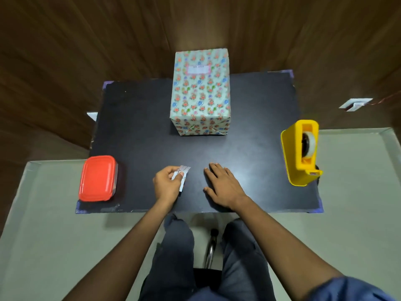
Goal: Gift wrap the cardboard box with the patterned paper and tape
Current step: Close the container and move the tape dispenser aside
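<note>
A box [200, 92] covered in floral patterned paper stands at the far middle of the black table [141, 127], a small pink-framed label on its top. A yellow tape dispenser [300, 152] with a clear tape roll sits at the right edge. My left hand [168, 184] grips a small scrap of patterned paper [183, 172] near the table's front edge. My right hand [223, 185] lies flat on the table beside it, fingers spread, holding nothing. Both hands are well in front of the box.
A container with a red lid [97, 178] sits at the front left corner of the table. Wooden panel walls stand behind and at both sides. My knees and a chair post show below the table's front edge.
</note>
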